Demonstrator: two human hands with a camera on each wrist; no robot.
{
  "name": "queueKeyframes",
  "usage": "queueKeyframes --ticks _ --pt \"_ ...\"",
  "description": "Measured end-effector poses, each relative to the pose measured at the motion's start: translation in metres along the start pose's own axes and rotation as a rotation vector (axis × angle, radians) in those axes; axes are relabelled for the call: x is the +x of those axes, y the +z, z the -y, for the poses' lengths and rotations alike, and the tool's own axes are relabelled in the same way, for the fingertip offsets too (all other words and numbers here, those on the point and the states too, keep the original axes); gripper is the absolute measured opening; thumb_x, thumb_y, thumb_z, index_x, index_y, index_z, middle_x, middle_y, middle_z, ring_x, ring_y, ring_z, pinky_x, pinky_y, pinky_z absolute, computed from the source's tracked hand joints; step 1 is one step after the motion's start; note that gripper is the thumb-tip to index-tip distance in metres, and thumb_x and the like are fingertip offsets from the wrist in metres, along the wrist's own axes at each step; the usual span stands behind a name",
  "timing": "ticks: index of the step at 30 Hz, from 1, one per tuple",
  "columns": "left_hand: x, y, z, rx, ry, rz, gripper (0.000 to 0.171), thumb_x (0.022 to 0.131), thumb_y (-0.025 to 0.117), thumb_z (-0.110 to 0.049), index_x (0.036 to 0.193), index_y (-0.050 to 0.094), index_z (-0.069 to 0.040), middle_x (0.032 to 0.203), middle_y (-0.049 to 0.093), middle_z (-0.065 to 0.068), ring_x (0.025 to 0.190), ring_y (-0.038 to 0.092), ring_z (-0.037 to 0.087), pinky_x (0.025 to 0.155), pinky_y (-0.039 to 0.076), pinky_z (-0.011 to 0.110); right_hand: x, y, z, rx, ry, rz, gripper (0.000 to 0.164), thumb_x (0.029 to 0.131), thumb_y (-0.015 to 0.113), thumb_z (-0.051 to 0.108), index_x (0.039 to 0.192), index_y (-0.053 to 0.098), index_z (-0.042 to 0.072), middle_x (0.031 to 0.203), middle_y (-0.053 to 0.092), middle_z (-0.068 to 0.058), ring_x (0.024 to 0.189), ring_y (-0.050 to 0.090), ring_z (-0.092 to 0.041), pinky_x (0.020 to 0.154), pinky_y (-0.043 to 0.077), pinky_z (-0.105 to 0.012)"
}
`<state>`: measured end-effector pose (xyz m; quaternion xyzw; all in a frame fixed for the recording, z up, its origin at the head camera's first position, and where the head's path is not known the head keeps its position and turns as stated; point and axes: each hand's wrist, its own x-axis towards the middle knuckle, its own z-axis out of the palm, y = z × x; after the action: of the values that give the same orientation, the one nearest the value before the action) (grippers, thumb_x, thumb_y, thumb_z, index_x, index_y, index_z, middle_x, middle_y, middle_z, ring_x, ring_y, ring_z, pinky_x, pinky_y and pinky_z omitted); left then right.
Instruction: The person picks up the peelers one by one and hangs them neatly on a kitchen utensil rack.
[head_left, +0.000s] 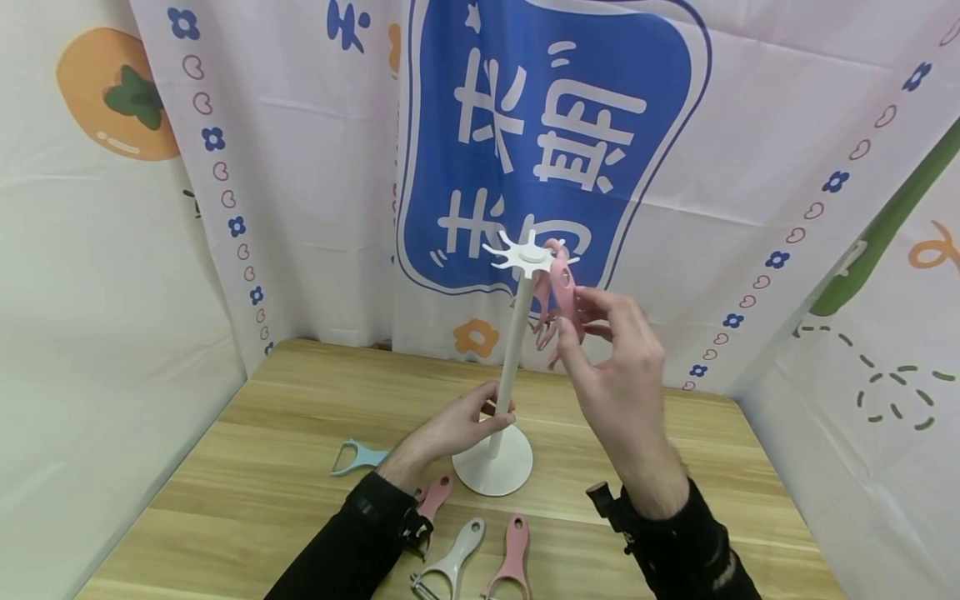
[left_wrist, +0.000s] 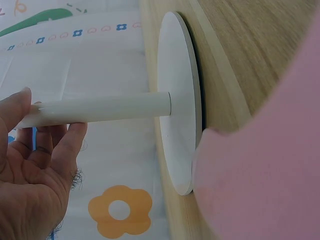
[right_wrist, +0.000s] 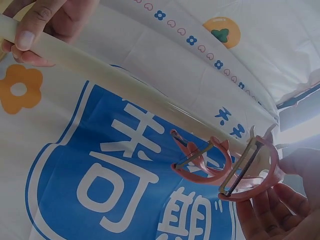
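Note:
A white stand carries a ring of hooks (head_left: pixel 517 254) on top of a slim pole (head_left: pixel 513 358), above a round base (head_left: pixel 487 471). My left hand (head_left: pixel 456 429) grips the pole's lower part, thumb on one side and fingers on the other. Up at the hooks, my right hand (head_left: pixel 621 375) pinches a pink Y-shaped peeler (head_left: pixel 564 293) by thumb and fingers, its holed handle end against a hook. Its blade end (right_wrist: pixel 250 172) points down toward the base. Another pink peeler (right_wrist: pixel 202 162) hangs right beside it, partly hidden in the head view.
On the wooden table (head_left: pixel 247 467) lie a light blue peeler (head_left: pixel 366 456), a pink peeler (head_left: pixel 435 496) partly behind the left sleeve, a pale grey peeler (head_left: pixel 467 542) and another pink peeler (head_left: pixel 517 542). Printed cloth (head_left: pixel 330 208) encloses the back and sides.

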<state>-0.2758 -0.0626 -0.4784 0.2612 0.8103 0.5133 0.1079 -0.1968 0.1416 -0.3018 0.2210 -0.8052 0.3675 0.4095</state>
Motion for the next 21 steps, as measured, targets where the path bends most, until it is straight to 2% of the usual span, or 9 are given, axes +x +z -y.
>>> queueKeyframes --ticks 14,21 --pt "-0.001 0.000 -0.002 -0.013 -0.003 0.003 0.023 0.104 0.062 -0.035 0.121 0.060 -0.019 0.119 0.064 -0.004 0.112 0.062 0.017 0.091 0.054 0.041 0.000 0.010 -0.003 0.014 0.000 0.014 0.038 0.098 0.071 0.020 0.132 0.061 0.006 0.120 0.065 -0.006 0.108 0.063 -0.014 0.088 0.059 -0.030" --pt "-0.001 0.000 -0.001 -0.001 0.002 0.005 0.030 0.105 0.061 -0.035 0.125 0.060 -0.013 0.119 0.064 -0.004 0.112 0.062 0.016 0.091 0.054 0.041 -0.004 0.014 -0.004 0.023 0.010 0.020 0.041 0.098 0.072 0.021 0.133 0.059 0.005 0.121 0.064 -0.007 0.109 0.063 -0.018 0.089 0.059 -0.032"
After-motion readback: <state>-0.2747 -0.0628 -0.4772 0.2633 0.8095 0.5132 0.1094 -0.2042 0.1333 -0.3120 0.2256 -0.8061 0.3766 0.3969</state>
